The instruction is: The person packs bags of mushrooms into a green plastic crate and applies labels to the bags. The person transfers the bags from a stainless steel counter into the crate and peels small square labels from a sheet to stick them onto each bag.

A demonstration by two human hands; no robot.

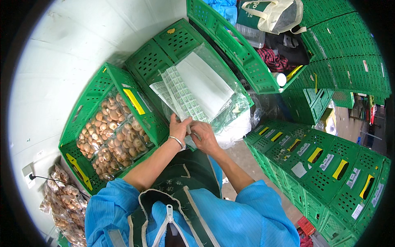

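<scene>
My left hand [179,129], with a thin bracelet on its wrist, pinches the lower edge of a sheet of small green-and-white stickers [183,95]. My right hand [204,136] touches the same edge just beside it. The sticker sheets lie on a clear plastic bag holding white paper [205,82], spread over an upturned green crate [164,47]. To the left stands an open green crate [84,103] filled with wrapped trays of brown mushrooms [113,136].
More bagged mushrooms [61,197] lie by the white wall at lower left. Stacked green crates [329,164] fill the right side. A tilted crate [230,39] above holds a tote bag [275,14], clothes and a plastic container.
</scene>
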